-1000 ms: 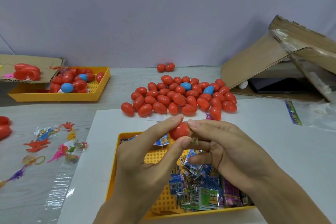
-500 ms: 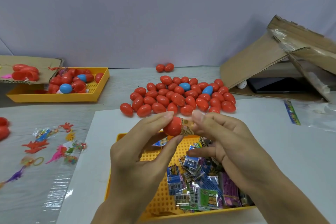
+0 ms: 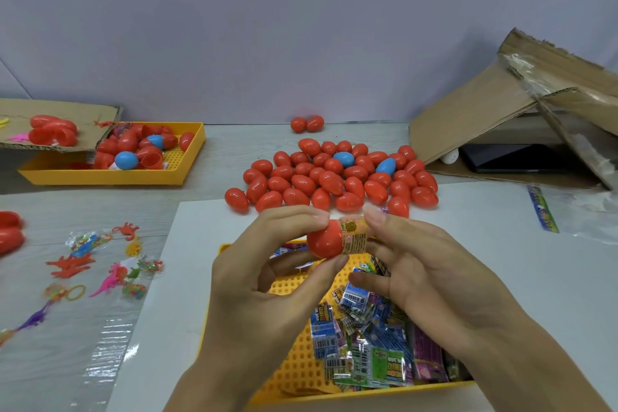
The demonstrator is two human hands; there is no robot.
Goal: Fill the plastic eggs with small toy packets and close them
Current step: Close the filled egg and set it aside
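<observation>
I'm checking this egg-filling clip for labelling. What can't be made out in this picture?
- Head view: how far the rolled orange toy packet reaches into the red plastic egg half; the shell hides it.
- The packet's print is too small to read.
- The egg's other half: not seen; the left hand and right hand may cover it.
- The near yellow plastic tray: front edge cut off by wrists.

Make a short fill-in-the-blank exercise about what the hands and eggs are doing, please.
1. The left hand holds a ____ egg half.
2. The right hand pushes a rolled packet ____ the egg half.
3. The heap of closed eggs includes two ____ ones.
4. The loose packets lie in a ____ tray.

Missing words: red; into; blue; yellow
</observation>
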